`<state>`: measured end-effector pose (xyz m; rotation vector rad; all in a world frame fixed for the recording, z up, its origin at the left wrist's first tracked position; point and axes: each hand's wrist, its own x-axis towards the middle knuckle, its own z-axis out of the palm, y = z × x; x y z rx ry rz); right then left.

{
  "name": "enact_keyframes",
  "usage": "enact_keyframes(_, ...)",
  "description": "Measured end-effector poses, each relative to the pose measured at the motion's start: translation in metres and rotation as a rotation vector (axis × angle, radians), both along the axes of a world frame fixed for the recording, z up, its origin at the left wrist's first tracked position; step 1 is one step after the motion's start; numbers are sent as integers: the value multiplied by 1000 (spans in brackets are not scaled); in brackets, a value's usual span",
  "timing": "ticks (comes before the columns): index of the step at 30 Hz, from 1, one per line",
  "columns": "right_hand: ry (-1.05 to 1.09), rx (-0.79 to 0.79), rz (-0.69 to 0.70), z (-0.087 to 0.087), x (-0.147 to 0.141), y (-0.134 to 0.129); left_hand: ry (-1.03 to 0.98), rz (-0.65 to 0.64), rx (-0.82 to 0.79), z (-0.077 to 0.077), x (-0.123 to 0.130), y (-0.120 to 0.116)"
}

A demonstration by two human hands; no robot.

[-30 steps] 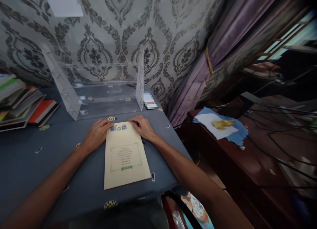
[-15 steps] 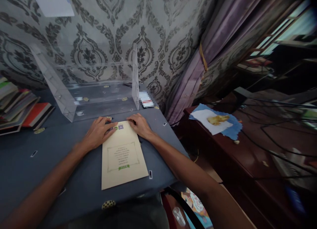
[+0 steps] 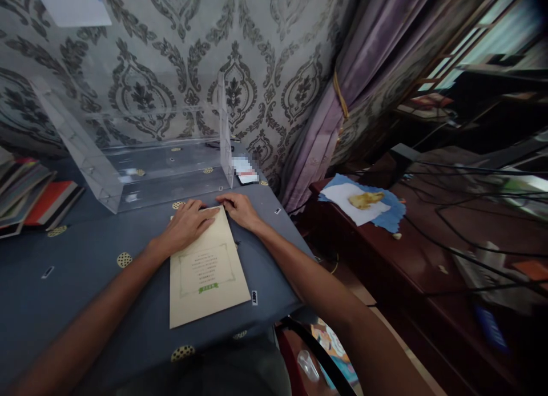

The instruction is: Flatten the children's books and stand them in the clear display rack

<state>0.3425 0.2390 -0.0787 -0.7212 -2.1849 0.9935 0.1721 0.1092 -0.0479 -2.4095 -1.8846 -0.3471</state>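
Note:
A cream booklet (image 3: 209, 276) with a green-bordered block of print lies on the dark grey tablecloth, its text upside down to me. Across its far end my left hand (image 3: 188, 223) rests flat, fingers stretched out toward the right and covering the printed code there. My right hand (image 3: 240, 210) is at the far right corner, its fingers bent and close together, thumb and forefinger at the booklet's edge. The fingertips' exact grip is partly hidden. Just beyond both hands stands a clear plastic rack (image 3: 107, 182).
Stacked books (image 3: 47, 205) sit at the left. A phone-like item (image 3: 246, 170) lies right of the rack. A purple curtain (image 3: 314, 139) hangs beside the wall. On the dark red desk (image 3: 385, 253) to the right are a blue cloth (image 3: 396, 216) and cables.
My left hand has slid rightward over the booklet's far end, covering the code that showed before. My right hand stays at the corner. The view has shifted slightly to the right.

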Motion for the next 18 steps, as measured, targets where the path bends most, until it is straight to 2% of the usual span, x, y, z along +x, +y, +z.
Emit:
enact_keyframes(9,4,-2,-13,2,-1,-1,149,179,68,-4,29,16)
enact_keyframes(13,-23,0,-25,4,1,0,116,200,90,-11,23,24)
enact_keyframes(18,-24,-77,2,7,5,3,13,139,121,-16,10,31)
